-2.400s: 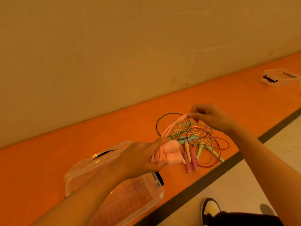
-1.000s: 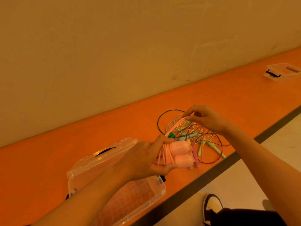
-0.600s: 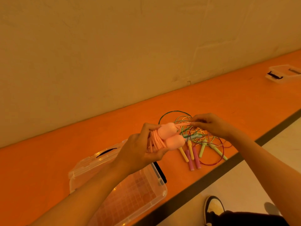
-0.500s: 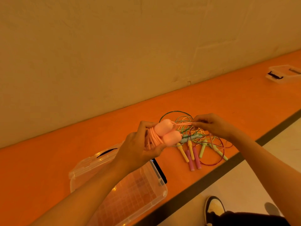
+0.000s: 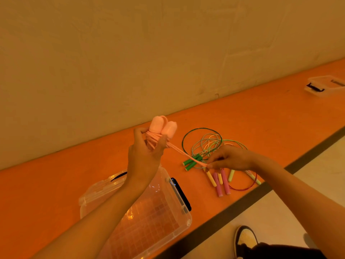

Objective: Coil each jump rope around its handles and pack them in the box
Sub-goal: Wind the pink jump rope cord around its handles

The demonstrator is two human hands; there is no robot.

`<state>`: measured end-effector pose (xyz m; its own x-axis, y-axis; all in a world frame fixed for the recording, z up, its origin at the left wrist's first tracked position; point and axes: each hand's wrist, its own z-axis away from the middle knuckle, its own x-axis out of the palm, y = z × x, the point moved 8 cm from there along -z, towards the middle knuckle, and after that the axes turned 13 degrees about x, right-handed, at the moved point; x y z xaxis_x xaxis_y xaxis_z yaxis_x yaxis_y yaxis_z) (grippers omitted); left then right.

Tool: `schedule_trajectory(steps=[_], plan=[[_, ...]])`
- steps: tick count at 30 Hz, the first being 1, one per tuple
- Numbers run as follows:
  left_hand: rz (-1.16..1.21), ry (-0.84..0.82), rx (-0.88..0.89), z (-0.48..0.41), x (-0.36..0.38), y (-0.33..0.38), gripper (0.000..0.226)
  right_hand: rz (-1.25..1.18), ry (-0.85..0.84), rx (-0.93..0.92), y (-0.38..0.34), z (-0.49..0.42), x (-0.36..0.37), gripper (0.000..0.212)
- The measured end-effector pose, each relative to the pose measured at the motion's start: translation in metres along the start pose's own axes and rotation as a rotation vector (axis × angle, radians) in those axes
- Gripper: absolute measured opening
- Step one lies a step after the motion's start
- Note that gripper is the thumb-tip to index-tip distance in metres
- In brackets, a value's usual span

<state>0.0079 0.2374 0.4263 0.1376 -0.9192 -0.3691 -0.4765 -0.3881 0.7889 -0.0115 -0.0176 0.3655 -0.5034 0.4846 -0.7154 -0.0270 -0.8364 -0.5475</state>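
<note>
- Head view: grips pink jump rope handles (image 5: 164,128) in left hand (image 5: 143,157), centre frame, above clear box (image 5: 183,224).
- Pinches cord (image 5: 186,155) taut with right hand (image 5: 230,158).
- Probably light, limp, springy; hold at handles, pinning wraps.

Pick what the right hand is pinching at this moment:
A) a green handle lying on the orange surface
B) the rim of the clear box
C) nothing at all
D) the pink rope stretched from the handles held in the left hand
D: the right hand pinches the pink rope, which runs up to the pink handles gripped in the left hand; the green handles lie on the orange surface.
</note>
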Motion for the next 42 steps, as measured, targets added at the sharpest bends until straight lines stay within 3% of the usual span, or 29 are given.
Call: schedule_trajectory(steps=[6, 11, 22, 25, 29, 35, 42], plan=[[-0.153, -0.015, -0.074, -0.003, 0.000, -0.016, 0.039, 0.031, -0.143, -0.101, -0.049, 0.012, 0.012, 0.019], [-0.232, -0.177, -0.052, -0.003, 0.013, -0.019, 0.058, -0.016, -0.176, -0.205, -0.097, 0.030, 0.001, 0.021], [-0.464, -0.606, 0.290, 0.024, 0.063, 0.020, 0.115, -0.180, 0.213, -0.309, -0.116, 0.039, -0.060, 0.016], [-0.506, -0.653, 0.262, 0.029, 0.071, 0.036, 0.103, -0.123, 0.189, -0.316, -0.118, 0.038, -0.052, 0.018], [-0.588, -0.677, 0.322, 0.034, 0.077, 0.047, 0.065, -0.008, 0.185, -0.325, -0.122, 0.034, -0.042, 0.016], [-0.510, -0.665, 0.450, 0.040, 0.080, 0.046, 0.076, -0.052, 0.320, -0.268, -0.106, 0.036, -0.062, 0.013], [-0.372, -0.622, 0.497, 0.037, 0.068, 0.043, 0.067, -0.152, 0.285, -0.194, -0.070, 0.047, -0.089, 0.020]])
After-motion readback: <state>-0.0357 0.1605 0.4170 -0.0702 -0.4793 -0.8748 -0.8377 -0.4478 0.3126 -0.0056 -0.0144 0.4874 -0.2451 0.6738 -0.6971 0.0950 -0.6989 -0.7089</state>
